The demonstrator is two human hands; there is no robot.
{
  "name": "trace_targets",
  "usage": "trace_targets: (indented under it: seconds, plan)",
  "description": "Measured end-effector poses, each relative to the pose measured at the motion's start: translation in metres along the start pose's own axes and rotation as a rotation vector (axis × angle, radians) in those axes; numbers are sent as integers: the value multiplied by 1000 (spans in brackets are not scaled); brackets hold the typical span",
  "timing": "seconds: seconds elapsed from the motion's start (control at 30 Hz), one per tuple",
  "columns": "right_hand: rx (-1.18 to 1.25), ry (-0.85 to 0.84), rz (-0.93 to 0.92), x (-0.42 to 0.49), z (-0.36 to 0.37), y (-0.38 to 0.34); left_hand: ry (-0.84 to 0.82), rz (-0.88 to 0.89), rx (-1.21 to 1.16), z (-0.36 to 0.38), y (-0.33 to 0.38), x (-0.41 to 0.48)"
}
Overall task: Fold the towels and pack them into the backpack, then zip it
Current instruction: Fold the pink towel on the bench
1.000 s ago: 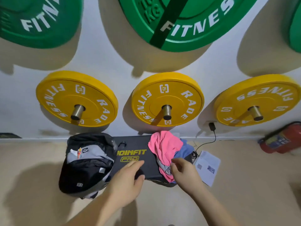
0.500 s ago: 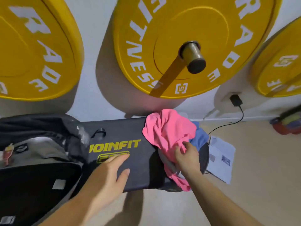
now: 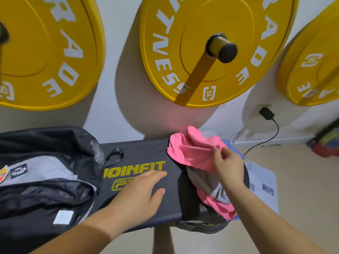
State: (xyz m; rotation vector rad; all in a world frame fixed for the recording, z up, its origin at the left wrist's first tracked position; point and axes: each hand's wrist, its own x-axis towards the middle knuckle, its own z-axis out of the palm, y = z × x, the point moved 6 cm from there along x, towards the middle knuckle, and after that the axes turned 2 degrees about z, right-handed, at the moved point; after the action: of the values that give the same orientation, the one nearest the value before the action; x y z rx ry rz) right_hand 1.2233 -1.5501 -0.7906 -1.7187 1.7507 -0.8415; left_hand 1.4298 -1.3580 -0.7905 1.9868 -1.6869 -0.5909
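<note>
A crumpled pink towel (image 3: 190, 151) lies heaped on the right end of a black padded bench (image 3: 139, 156), over a grey towel (image 3: 203, 180) and a mostly hidden blue one (image 3: 236, 151). My right hand (image 3: 229, 165) pinches a fold of the pink towel near its top. My left hand (image 3: 139, 195) rests flat on the bench with fingers straight, over the yellow lettering. A black and grey backpack (image 3: 44, 180) lies on the bench's left end, its flap loose.
Yellow weight plates (image 3: 198, 52) hang on pegs on the white wall just behind the bench. A printed paper sheet (image 3: 264, 184) lies on the floor to the right, beside a black cable (image 3: 266, 140) running from a wall plug.
The view has come closer to the bench. My right hand moved up the pile and took hold of the pink towel's upper fold. My left hand stayed flat on the bench.
</note>
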Motion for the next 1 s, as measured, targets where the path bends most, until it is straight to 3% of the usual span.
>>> trace_targets:
  seconds: [0.17, 0.4, 0.57, 0.73, 0.87, 1.0]
  plan:
    - [357, -41, -118, -25, -35, -74, 115, -17, -142, -27, 13, -17]
    - [797, -383, -325, -127, -87, -198, 347, -45, -314, -78, 64, -40]
    - [972, -499, -256, -177, -107, -229, 497, -2, -403, -105, 75, -65]
    - [640, -137, -373, -170, -114, -216, 546, -16, -245, -116, 60, -96]
    - [625, -109, -214, -154, -99, -186, 480, -57, -222, -121, 38, -109]
    - [447, -50, -131, -144, -91, -171, 446, -106, -212, -126, 18, -112]
